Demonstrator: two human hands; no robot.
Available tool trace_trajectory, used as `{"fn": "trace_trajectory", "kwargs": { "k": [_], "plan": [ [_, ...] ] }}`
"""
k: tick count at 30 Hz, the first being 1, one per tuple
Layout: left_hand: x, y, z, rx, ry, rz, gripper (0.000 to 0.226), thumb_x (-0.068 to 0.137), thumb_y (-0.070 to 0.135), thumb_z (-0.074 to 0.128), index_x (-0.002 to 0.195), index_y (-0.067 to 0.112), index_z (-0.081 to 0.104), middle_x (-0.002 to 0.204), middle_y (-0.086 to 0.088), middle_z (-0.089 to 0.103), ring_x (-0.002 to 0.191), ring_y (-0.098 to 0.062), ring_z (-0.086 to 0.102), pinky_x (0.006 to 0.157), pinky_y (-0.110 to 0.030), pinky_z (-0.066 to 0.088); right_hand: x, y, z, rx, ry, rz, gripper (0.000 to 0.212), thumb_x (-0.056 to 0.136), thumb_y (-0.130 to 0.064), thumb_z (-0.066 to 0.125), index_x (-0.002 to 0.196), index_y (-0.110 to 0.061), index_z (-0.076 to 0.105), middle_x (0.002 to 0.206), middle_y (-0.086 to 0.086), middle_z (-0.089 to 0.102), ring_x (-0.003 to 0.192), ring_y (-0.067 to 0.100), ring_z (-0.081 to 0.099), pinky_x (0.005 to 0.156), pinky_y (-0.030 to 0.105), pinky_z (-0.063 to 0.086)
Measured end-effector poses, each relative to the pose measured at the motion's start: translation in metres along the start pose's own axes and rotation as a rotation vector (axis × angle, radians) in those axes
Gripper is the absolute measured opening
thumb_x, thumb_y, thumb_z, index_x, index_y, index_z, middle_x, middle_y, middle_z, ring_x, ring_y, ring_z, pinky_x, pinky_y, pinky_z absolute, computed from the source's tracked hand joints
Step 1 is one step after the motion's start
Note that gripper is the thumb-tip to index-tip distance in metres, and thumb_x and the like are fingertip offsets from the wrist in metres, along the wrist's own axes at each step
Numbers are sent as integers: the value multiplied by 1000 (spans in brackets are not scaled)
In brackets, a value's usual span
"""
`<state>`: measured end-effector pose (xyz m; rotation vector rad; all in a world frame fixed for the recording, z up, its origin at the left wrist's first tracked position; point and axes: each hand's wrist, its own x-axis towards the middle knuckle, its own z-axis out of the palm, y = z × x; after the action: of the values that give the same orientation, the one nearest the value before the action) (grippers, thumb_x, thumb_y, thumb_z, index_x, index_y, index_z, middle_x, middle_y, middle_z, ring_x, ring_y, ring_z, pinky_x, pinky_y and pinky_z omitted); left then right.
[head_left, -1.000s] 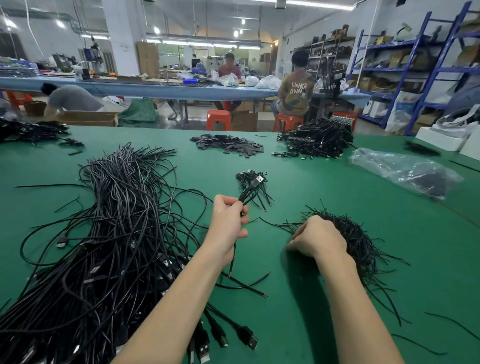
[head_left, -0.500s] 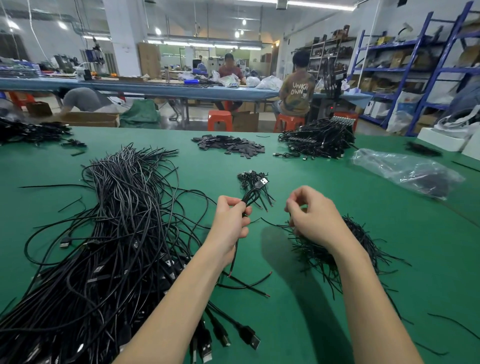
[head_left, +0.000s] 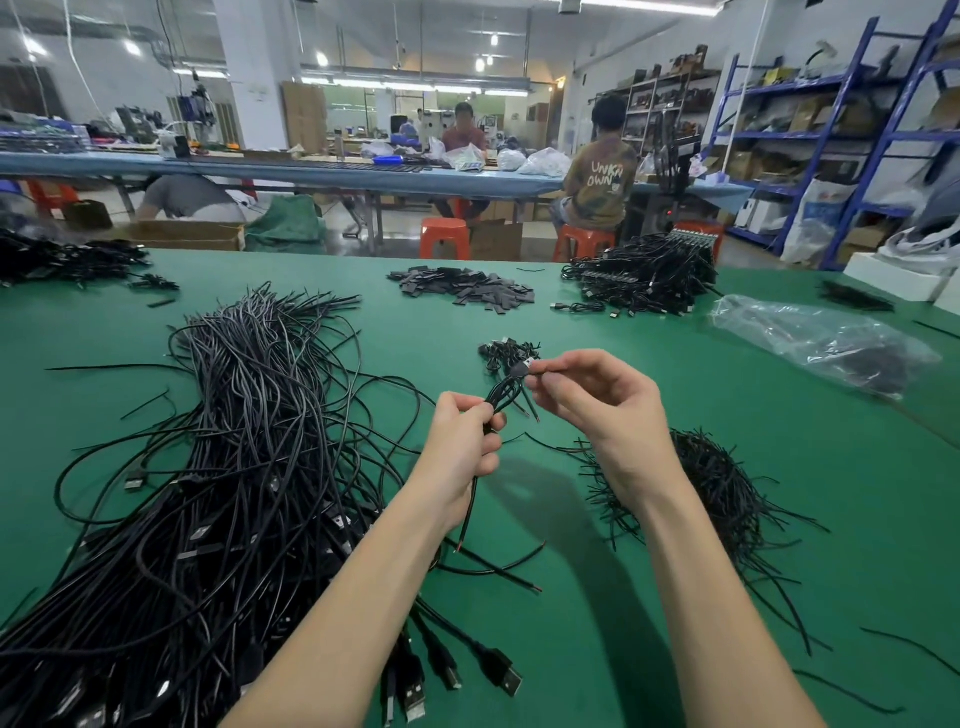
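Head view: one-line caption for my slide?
Left hand grips looped cable; right hand pinches tie by its plug, over green table.

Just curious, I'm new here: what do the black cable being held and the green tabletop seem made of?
Cable: probably flexible plastic sheathing, matte black, since it folds into loops. Tabletop: seemingly a matte green mat or cloth, soft shadows, no glare; cannot say which.

Your left hand (head_left: 462, 447) is gripping a looped cable (head_left: 500, 399); at one o'clock your right hand (head_left: 597, 410) is pinching a tie (head_left: 544, 367) by its plug (head_left: 524, 365).
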<state>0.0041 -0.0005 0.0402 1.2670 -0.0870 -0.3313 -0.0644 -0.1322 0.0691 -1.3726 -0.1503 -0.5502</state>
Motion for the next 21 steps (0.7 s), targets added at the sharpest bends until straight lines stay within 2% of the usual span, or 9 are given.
{"fn": "trace_trajectory", "kwargs": {
  "k": [3, 6, 9, 12, 14, 18, 19, 21],
  "plan": [
    [-2, 1, 2, -26, -35, -8, 12, 102, 4, 40, 94, 14, 41, 75, -5, 51, 47, -7, 29, 34, -15, 19, -2, 12, 6, 5, -41, -14, 23, 92, 8, 65, 89, -11, 75, 104, 16, 76, 98, 28, 75, 86, 31, 58],
    [-4, 2, 4, -7, -42, 2, 12, 102, 4, 41, 93, 13, 41, 77, -6, 52, 46, -7, 29, 34, -15, 20, -3, 21, 3, -166, -75, -15, 10, 91, 5, 68, 90, -4, 70, 102, 9, 78, 95, 21, 74, 83, 28, 58],
    [-5, 4, 3, 53, -43, 37, 12, 101, 3, 40, 93, 13, 40, 76, -6, 48, 44, -6, 30, 36, -16, 20, -3, 26, 2, -415, -89, -49, 10, 91, -1, 71, 88, -10, 71, 99, -1, 78, 96, 18, 74, 84, 38, 60],
    [-6, 6, 2, 99, -60, 69, 13, 100, 3, 39, 92, 14, 38, 74, -5, 46, 44, -5, 30, 36, -17, 20, -5, 28, 2, -450, -86, -46, 13, 91, -2, 70, 87, -14, 71, 99, -4, 78, 96, 17, 74, 87, 47, 59],
    [-6, 7, 2, 119, -74, 84, 13, 100, 4, 38, 92, 14, 37, 72, -4, 46, 43, -5, 30, 37, -17, 20, -4, 29, 1, -449, -90, -53, 12, 92, -4, 70, 89, -15, 71, 98, -4, 78, 95, 15, 74, 86, 44, 59],
    [-6, 7, 3, 190, -60, 141, 12, 99, 15, 38, 88, 17, 37, 65, 0, 50, 43, -8, 31, 38, -19, 22, -1, 28, -1, -445, -78, -40, 10, 92, -8, 71, 91, -18, 72, 94, -6, 78, 93, 10, 72, 79, 26, 56],
    [-5, 6, 3, 223, -51, 166, 14, 100, 19, 40, 87, 17, 37, 63, 2, 51, 44, -8, 32, 38, -20, 24, -1, 28, -2, -448, -75, -33, 10, 92, -9, 71, 91, -18, 72, 94, -8, 78, 93, 9, 72, 79, 25, 55],
    [-5, 2, 2, 275, -30, 215, 18, 102, 24, 41, 85, 19, 38, 60, 5, 53, 44, -8, 33, 40, -20, 26, -1, 28, -2, -431, -75, -14, 10, 92, -9, 72, 90, -19, 73, 95, -7, 78, 95, 10, 73, 83, 30, 57]
  ]
}}
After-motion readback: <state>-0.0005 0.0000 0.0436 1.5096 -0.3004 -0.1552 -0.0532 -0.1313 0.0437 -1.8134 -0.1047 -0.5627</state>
